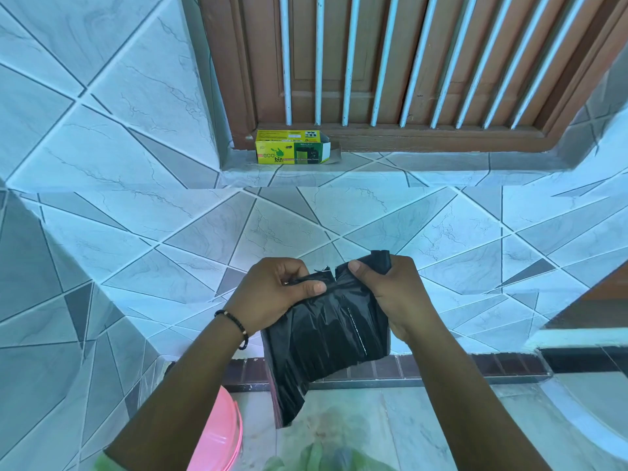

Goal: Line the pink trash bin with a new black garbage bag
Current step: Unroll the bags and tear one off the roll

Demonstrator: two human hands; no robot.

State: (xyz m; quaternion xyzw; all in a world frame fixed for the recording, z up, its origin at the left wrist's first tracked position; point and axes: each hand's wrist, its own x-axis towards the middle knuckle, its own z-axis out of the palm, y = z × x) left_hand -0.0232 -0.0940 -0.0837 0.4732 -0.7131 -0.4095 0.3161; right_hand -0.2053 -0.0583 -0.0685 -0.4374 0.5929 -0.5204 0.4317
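A folded black garbage bag hangs in front of me, its top edge pinched by both hands. My left hand grips the top left corner between thumb and fingers. My right hand holds the top right, with a folded strip sticking up behind the thumb. A perforated line runs down the bag's right side. Part of the pink trash bin shows at the bottom left, under my left forearm; its inside is hidden.
A yellow-green bin-bag box lies open on the tiled window ledge, below a brown shuttered window with white bars. Tiled walls stand ahead and to the left. Something green and blurred sits at the bottom edge.
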